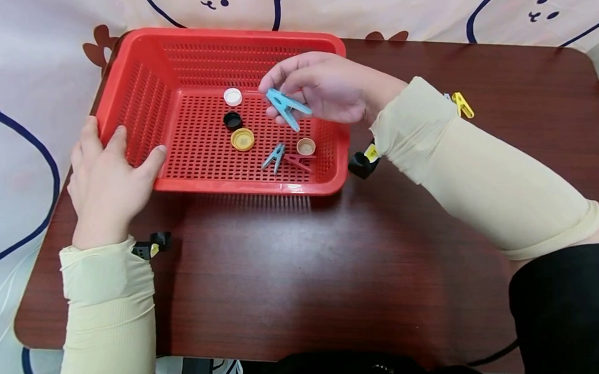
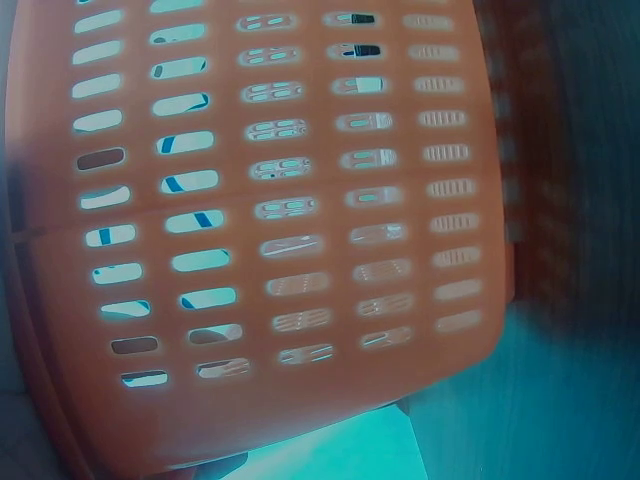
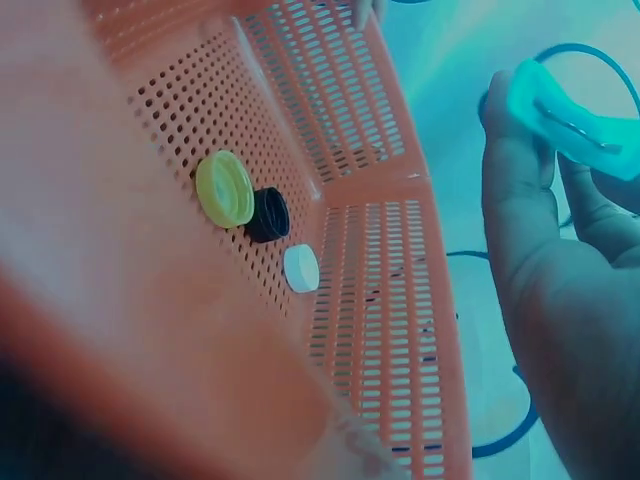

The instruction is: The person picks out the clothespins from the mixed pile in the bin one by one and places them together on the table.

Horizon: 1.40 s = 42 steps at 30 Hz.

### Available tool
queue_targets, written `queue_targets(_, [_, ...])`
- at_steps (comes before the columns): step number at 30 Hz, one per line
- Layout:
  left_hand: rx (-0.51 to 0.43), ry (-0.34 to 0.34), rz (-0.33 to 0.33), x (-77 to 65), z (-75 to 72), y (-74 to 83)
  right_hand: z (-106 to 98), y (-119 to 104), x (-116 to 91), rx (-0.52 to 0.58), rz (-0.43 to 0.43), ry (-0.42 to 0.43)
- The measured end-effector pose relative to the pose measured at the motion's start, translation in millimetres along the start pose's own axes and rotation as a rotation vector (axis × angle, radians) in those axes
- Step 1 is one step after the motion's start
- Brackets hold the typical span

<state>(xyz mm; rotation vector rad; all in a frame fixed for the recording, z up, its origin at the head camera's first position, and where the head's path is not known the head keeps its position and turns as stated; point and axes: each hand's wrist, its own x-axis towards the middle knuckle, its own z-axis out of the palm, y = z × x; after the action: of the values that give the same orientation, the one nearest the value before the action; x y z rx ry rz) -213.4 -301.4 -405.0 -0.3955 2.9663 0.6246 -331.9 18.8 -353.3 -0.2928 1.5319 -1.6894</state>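
Brown table [image 1: 263, 269]: red basket [image 1: 243, 191] holding caps [image 1: 242, 139], clothespins [image 1: 277, 152].

Looking down from head onto red basket [image 1: 248, 188] at eleven o'clock! From left wrist, close on its slotted wall [image 2: 235, 200]; from right wrist, peering inside, sharing three caps [image 3: 268, 214] with head view.

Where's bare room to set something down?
Bare: the table in front of the red basket, and the basket floor between left wall and yellow cap. Crowded: its near right corner, with two clothespins and a tan cap.
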Motion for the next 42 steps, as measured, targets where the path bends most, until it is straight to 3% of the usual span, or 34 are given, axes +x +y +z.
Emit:
queue_targets(5, [0.006,-0.005,-0.006,0.8,0.8,0.4,-13,8,-12,0.082,-0.047,-0.001])
queue_targets(12, [-0.001,-0.004,-0.014,0.6,0.1,1.4,-30,20,-24,0.246,-0.038,0.028])
queue_targets(27, [-0.001,-0.015,-0.022,1.1,-2.3,3.7,-64,35,-53,0.419,-0.065,0.039])
queue_targets(34, [0.004,-0.021,-0.026,2.0,-1.3,3.3,-76,42,-66,0.454,-0.116,0.027])
queue_targets(39, [0.006,-0.018,-0.025,1.4,-2.0,3.8,-92,45,-85,0.515,-0.165,0.03])
queue_targets(42, [0.007,-0.015,-0.023,1.0,-3.2,4.6,-104,50,-101,0.519,-0.203,0.076])
